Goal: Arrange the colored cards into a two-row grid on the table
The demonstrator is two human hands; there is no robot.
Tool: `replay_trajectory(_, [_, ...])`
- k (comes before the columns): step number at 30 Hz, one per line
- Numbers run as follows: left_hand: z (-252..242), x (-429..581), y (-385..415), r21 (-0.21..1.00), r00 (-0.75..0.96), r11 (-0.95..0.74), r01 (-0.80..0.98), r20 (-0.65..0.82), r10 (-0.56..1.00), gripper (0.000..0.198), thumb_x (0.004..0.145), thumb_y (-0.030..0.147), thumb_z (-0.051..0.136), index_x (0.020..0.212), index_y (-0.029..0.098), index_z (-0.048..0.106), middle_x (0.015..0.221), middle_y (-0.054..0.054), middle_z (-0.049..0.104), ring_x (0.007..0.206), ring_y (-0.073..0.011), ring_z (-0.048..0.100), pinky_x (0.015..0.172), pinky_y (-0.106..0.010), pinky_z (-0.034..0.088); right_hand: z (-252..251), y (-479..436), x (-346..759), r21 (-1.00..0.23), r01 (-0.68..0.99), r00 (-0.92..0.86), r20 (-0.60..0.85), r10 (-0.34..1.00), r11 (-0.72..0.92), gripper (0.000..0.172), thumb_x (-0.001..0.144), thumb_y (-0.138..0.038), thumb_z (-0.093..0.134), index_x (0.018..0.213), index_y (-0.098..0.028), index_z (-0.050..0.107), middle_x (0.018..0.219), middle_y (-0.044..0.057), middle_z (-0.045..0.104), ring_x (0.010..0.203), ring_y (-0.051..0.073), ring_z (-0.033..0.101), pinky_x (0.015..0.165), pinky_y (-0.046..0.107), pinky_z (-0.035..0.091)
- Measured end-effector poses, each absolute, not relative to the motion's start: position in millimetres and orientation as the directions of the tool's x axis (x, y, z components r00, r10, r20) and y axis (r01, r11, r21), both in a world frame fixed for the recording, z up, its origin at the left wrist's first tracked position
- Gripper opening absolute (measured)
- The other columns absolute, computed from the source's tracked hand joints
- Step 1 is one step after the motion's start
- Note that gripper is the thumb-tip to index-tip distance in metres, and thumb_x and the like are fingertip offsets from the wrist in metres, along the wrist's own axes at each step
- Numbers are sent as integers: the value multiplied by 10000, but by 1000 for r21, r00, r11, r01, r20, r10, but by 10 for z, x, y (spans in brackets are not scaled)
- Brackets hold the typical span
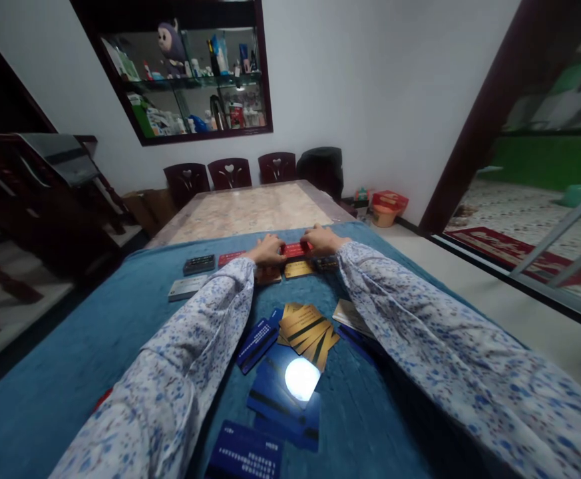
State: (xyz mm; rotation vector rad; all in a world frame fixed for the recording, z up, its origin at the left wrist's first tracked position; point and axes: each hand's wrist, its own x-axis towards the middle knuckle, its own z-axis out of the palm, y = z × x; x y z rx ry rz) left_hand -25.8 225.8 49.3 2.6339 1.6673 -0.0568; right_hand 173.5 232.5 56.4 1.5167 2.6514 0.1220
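At twelve o'clock, your left hand [269, 251] and right hand [320, 239] curled beside the red cards [295, 250] (whether gripping, I couldn't tell); uneven pressure could have skewed them.

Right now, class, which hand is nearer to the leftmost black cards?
Left. The left hand is to the right of the black cards; the right hand is farther right.
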Motion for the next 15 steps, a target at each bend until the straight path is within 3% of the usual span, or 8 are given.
replay_trajectory(15, [426, -142, 2437, -26, 386, -391, 920, -98, 917, 272, 830, 306, 597, 1033, 177, 725, 1167, -134, 698, 1199, -361, 542, 1023, -555, 449, 472, 2570, 1670, 144, 861, -480, -86, 873, 488, 342, 870, -353, 656, 1171, -221, 747, 1327, 150, 638, 1268, 374, 495, 962, 480, 424])
